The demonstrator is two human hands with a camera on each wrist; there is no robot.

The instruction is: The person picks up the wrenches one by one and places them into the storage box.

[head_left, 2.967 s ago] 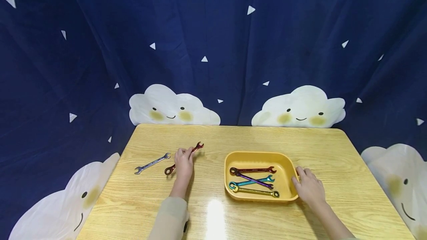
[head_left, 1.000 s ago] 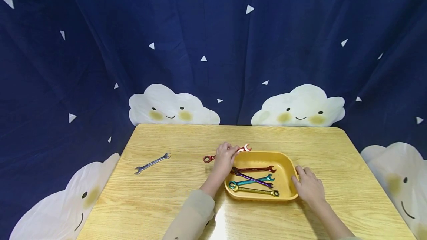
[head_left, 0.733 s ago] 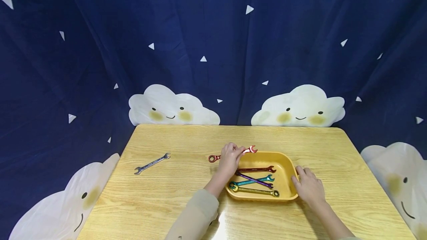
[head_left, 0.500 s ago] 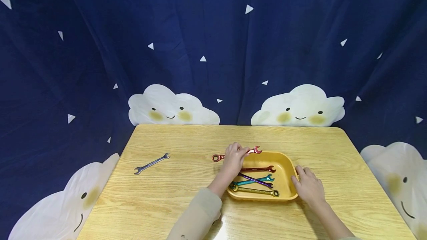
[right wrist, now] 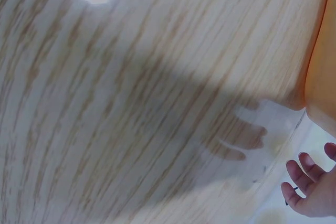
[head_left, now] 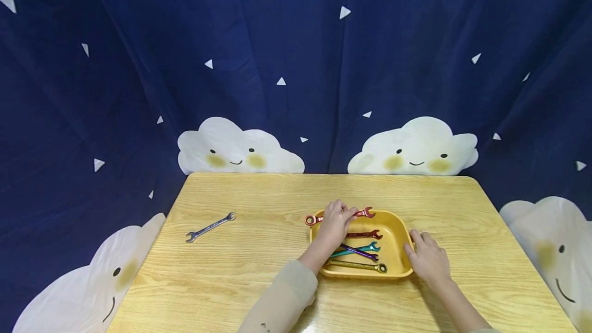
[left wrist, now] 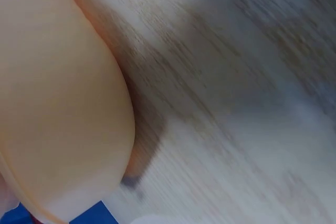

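Note:
In the head view my left hand [head_left: 334,225] pinches a bright red ratchet combination wrench [head_left: 314,219] by its middle, above the back left of a yellow tray [head_left: 392,220]. Inside the tray are a dark red wrench [head_left: 370,235], a teal wrench [head_left: 370,247], a purple wrench [head_left: 367,254] and a gold wrench [head_left: 361,266]. My left hand and forearm hide their left ends. My right hand [head_left: 430,258] holds the tray's right rim, thumb over the edge and the other fingers outside. In the right wrist view those fingers [right wrist: 296,174] are loosely bent.
A silver open-end wrench [head_left: 211,227] lies on the wooden table [head_left: 222,271], left of the tray. Behind the table hangs a dark blue curtain [head_left: 259,91] with clouds and triangles. The left wrist view mostly shows the tray's outer wall [left wrist: 63,103] and tabletop.
My left hand has lifted the red wrench from the table's left side and carried it right, over the tray. The right hand and tray have stayed nearly still.

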